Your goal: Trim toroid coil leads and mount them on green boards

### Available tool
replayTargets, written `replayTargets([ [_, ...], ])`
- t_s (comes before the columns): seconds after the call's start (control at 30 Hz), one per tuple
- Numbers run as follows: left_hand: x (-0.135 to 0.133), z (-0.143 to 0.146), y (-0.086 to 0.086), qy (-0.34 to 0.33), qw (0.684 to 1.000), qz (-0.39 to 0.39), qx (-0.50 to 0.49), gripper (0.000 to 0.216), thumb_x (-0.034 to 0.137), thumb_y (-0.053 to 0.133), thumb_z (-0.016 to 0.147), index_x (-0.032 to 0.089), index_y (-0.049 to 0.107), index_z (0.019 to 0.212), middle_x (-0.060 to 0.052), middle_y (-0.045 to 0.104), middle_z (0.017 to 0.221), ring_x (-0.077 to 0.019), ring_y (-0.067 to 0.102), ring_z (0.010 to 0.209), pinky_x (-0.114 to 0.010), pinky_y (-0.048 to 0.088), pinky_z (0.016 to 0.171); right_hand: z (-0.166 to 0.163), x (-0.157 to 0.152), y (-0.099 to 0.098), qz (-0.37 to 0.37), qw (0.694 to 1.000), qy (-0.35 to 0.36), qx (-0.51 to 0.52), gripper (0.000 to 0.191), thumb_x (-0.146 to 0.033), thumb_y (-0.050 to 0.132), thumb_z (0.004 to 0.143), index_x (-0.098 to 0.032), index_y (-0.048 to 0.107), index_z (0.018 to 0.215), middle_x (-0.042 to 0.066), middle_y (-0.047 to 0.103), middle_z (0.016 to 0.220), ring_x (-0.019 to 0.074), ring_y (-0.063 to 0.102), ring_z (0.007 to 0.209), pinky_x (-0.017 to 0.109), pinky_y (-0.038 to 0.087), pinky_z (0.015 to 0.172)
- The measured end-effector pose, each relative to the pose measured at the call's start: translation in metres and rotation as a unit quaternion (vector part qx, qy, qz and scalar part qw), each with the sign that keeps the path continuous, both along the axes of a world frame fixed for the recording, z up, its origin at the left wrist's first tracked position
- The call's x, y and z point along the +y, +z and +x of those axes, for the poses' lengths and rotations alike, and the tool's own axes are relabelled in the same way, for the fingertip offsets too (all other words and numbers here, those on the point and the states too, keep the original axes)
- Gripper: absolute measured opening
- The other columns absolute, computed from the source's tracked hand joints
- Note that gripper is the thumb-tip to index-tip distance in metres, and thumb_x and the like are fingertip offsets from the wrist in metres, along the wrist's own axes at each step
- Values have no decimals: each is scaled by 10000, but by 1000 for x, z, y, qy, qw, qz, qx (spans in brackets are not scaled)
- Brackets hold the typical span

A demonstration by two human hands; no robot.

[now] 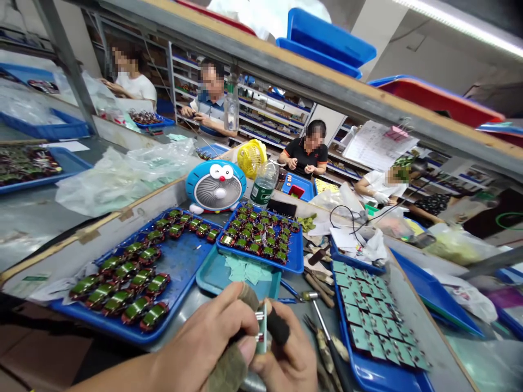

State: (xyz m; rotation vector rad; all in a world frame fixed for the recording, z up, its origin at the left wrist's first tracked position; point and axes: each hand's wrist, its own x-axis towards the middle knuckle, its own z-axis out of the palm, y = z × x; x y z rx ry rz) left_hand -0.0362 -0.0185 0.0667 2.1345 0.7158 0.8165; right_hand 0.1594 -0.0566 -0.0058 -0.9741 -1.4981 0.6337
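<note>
Close to the camera, my left hand point(204, 337) and my right hand point(292, 351) meet around a small pale-green circuit board point(263, 329), seen nearly edge-on. Thin metal leads stick out of the board on its left side, by my left fingertips. My right fingers and thumb pinch the board's edges. Whatever part sits inside my left fingers is mostly hidden. Greyish tape or cloth wraps cover some left fingers, and a black cover is on a right finger. Just behind the hands is a teal tray point(206, 280) with pale-green sheets point(249, 269).
Blue trays of green-banded coils point(120, 299) stand at left and centre. On the right, a blue tray point(368, 375) bears rows of green boards point(376, 310). A hammer point(322, 316) and pliers point(292, 291) lie between. Behind are a fan point(216, 185), a bottle point(263, 185) and several people.
</note>
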Motion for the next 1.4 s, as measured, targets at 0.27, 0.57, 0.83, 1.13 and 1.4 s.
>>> replayTargets([
  [0.27, -9, 14, -5, 130, 974, -168, -79, 237, 452, 381, 1081, 289, 551, 1054, 1, 623, 944, -212, 624, 885, -289, 513, 810, 3, 10, 12, 57, 992, 13, -112, 433, -538, 645, 990, -352, 660, 1380, 56, 712, 1159, 255, 750, 981, 299, 635, 809],
  [0.57, -14, 5, -11, 84, 940, -317, -96, 352, 544, 487, 1034, 243, 495, 851, 35, 485, 802, -167, 441, 751, -256, 409, 671, -4, -1, 18, 79, 987, 24, -135, 439, -538, 605, 1013, -354, 614, 1412, 63, 711, 1162, 247, 739, 1035, 286, 626, 841],
  [0.83, -15, 6, -6, 87, 977, -184, -58, 344, 502, 389, 1081, 244, 518, 892, 9, 523, 851, -182, 497, 786, -275, 423, 733, -3, 0, 36, 53, 992, 71, -86, 282, -504, 641, 1008, -283, 762, 1134, 40, 705, 1057, 170, 735, 937, 204, 571, 844],
  [1.13, -3, 8, -2, 37, 964, -252, -80, 311, 554, 432, 1050, 269, 555, 1064, -14, 564, 971, -216, 530, 889, -302, 461, 786, 8, 1, 36, -44, 996, 67, 29, 396, -620, 752, 881, -302, 805, 1109, 28, 697, 1069, 183, 700, 968, 231, 551, 873],
  [1.4, -2, 15, 0, 55, 986, -126, -92, 188, 441, 443, 1075, 295, 552, 1121, -43, 579, 1053, -245, 570, 981, -342, 498, 868, 10, 5, 39, 45, 998, 52, 12, 380, -488, 752, 929, -264, 768, 1236, 70, 694, 1120, 218, 722, 992, 288, 586, 893],
])
